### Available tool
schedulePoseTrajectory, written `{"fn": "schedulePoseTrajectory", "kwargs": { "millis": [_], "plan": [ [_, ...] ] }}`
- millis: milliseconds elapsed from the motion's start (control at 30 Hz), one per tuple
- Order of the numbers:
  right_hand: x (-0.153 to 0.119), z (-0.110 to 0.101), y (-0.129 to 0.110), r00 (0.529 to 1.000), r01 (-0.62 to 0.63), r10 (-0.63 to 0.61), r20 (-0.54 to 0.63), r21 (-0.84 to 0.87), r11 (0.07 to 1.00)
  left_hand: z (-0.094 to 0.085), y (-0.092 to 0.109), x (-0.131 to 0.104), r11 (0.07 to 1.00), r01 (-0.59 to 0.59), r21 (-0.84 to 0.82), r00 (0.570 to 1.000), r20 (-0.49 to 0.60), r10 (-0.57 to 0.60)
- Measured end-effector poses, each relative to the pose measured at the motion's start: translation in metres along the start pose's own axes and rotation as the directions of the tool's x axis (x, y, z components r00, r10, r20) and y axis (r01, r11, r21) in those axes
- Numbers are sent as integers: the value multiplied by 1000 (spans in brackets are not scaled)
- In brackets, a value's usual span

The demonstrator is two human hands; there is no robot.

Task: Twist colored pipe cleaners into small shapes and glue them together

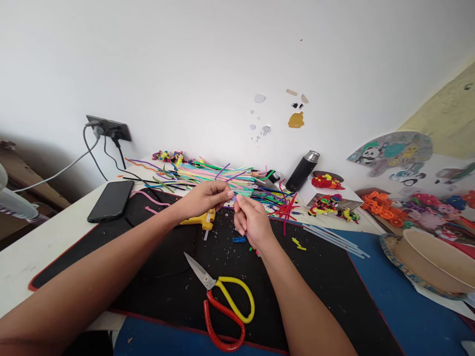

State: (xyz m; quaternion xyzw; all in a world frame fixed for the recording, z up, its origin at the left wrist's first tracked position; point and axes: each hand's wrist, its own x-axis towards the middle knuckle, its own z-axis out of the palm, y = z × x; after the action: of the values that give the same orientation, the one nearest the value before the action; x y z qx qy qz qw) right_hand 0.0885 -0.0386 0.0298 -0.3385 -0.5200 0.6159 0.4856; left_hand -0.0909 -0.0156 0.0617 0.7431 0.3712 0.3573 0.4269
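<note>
My left hand [214, 196] and my right hand [252, 218] meet fingertip to fingertip above the black mat [163, 267]. Between them they pinch a short purple pipe cleaner [234, 198], mostly hidden by the fingers. A yellow hot glue gun [209, 219] lies partly behind my left hand, its nozzle toward me. Below my right hand sits a small blue piece [239, 240]. Closer to me on the mat rest scissors [207, 280] with one red and one yellow handle.
Behind the hands spreads a pile of coloured pipe cleaners [215, 175]. A black phone [111, 201] lies at left. A black flask [303, 171] leans at back right. Glue sticks [334, 241], yellow bits [299, 244], orange pipe-cleaner flowers [384, 207] and a round basket [393, 252] are to the right.
</note>
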Motion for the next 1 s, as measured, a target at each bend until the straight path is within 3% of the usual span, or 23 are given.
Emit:
{"fn": "schedulePoseTrajectory", "kwargs": {
  "millis": [333, 633, 800, 1000],
  "plan": [
    [-2, 1, -1, 995, 97, -95, 20, -148, 984, 10, 2, -1, 973, 63, -220, 998, -8, -66],
    [1, -6, 11, 986, 160, -167, 4, -297, 941, 13, -1, 2, 998, 50, -23, 995, -80, -52],
    [6, -10, 12, 996, 85, -82, 24, -199, 976, 15, -6, 5, 998, 47, 29, 993, -113, -43],
    [4, -9, 4, 998, 14, -9, 62, -84, 996, 12, 0, 3, 993, 50, -109, 989, -133, -64]
  ]
}}
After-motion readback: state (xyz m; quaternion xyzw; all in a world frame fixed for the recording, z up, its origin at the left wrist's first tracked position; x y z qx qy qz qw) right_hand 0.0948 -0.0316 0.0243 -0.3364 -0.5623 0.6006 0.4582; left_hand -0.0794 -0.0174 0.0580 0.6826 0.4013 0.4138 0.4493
